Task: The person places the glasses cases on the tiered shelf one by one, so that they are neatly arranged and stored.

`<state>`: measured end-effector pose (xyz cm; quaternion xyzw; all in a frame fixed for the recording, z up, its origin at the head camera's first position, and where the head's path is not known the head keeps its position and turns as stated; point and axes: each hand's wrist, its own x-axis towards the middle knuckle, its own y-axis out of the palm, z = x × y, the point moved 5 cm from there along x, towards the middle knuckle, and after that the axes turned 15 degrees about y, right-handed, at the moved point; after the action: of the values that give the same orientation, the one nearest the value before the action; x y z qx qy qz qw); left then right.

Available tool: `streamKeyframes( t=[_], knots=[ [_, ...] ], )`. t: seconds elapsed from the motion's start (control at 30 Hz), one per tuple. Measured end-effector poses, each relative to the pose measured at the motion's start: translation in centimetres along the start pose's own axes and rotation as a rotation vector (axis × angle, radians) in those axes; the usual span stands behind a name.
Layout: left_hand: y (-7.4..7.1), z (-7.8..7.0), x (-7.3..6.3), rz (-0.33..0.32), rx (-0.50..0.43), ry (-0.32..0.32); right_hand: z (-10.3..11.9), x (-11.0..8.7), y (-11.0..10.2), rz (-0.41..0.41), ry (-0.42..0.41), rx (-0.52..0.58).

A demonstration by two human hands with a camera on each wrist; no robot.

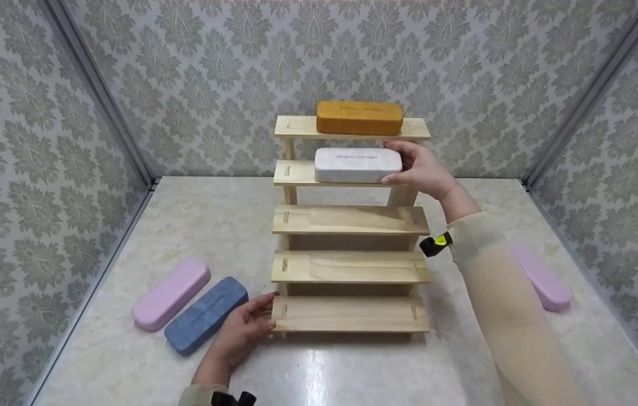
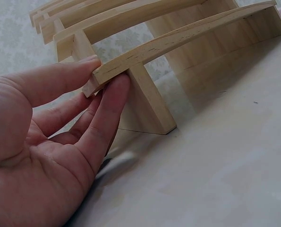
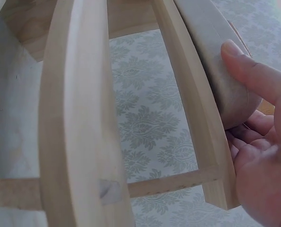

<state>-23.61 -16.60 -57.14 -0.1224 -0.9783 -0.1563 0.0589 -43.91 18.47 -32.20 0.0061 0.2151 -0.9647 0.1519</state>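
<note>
The white case [image 1: 358, 165], presumably light, stiff and slightly slippery, suits an end hold, here gripped between the right fingers [image 1: 403, 147] while the left fingers [image 1: 260, 303] pinch the rack [image 1: 350, 220].

- Head view: bright, fairly even, light reads as overhead; mostly crisp.
- Glare streak on tabletop [image 1: 316, 372] at 6 o'clock.
- Soft shadows under wooden rack [image 1: 351, 221] and at its 4 o'clock side.
- Print on white case [image 1: 358, 169] soft, hard to read.
- Left wrist: dimmer, greyish; shadow below rack, pale sheen toward 4 o'clock.
- Right wrist: dim, wood detail soft; bright patch at 1 o'clock.
- Both wrist views bow the rack's edges.
</note>
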Motion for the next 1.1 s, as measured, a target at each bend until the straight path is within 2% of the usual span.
streamKeyframes(
  t=[0.73, 1.1],
  knots=[
    [0.01, -0.02, -0.09, -0.007, 0.001, -0.006, 0.3, -0.16, 0.22, 0.021, 0.021, -0.07],
    [-0.02, -0.14, -0.06, -0.001, 0.008, 0.012, 0.03, -0.5, 0.06, 0.018, -0.004, -0.041]
  ],
)
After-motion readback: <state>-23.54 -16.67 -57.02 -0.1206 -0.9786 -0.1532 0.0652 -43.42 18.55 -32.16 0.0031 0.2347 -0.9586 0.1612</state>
